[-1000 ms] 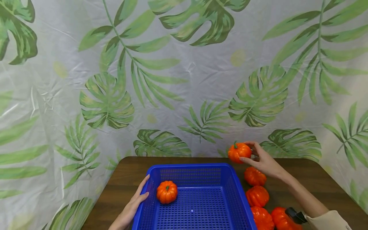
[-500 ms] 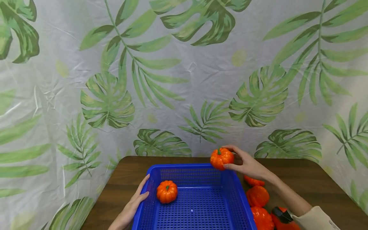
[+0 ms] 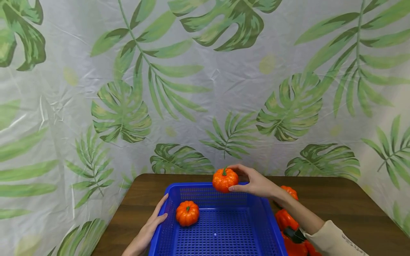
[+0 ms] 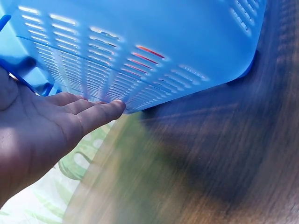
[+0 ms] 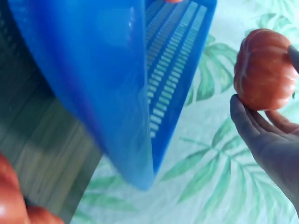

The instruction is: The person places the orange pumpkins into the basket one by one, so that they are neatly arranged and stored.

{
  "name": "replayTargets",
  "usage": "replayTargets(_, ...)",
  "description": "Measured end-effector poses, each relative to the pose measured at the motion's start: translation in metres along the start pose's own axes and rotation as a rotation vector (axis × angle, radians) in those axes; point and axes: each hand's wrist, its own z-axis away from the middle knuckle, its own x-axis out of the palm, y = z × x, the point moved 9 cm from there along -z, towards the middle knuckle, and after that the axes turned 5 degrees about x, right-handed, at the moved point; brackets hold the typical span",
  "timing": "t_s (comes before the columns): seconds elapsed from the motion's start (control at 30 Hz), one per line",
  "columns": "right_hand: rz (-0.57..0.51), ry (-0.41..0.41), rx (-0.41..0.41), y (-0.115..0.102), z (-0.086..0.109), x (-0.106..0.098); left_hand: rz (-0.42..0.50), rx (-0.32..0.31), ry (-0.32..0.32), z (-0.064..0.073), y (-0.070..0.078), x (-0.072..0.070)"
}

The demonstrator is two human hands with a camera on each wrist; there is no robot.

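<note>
An orange toy pumpkin [image 3: 225, 180] with a green stem is held in my right hand [image 3: 256, 183], thumb below and fingers behind it. It hangs over the back wall of a blue plastic basket [image 3: 274, 227]. In the right wrist view, fingertips and thumb press the sides of this pumpkin [image 5: 265, 70]. A second pumpkin [image 3: 187, 213] sits inside the basket at its left. My left hand [image 3: 148, 227] touches the basket's left side by the rim. The left wrist view shows that hand [image 4: 51, 123] with straight fingers along the slotted outer wall [image 4: 196, 42].
Several more orange pumpkins [image 3: 286, 219] lie on the brown wooden table [image 3: 339, 209] right of the basket, partly hidden by my right forearm and a dark device [image 3: 294, 234] at its wrist. A leaf-patterned curtain [image 3: 237, 92] hangs behind the table.
My right hand has carried its pumpkin leftward, from over the table's right side to above the basket's back wall. The left hand, the basket and the pumpkin inside stay in place.
</note>
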Motion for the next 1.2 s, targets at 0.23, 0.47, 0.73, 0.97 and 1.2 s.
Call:
replayTargets(0.23,0.019,-0.023,0.001,-0.008,-0.014,0.019,0.005,-0.008,0.009,0.000,-0.001,0.000)
replayTargets(0.47,0.022,-0.034,-0.007,-0.013,-0.027,0.036,0.001,-0.011,0.011,0.001,0.000,0.000)
replayTargets(0.73,0.015,-0.068,0.036,-0.006,-0.032,0.056,0.012,-0.005,-0.004,0.001,0.000,0.001)
replayTargets(0.97,-0.034,-0.131,0.063,0.004,-0.035,0.074,0.014,-0.008,-0.003,0.002,0.001,0.001)
replayTargets(1.2,-0.013,-0.154,0.141,0.020,-0.035,0.090,0.001,-0.016,0.010,0.001,0.001,0.001)
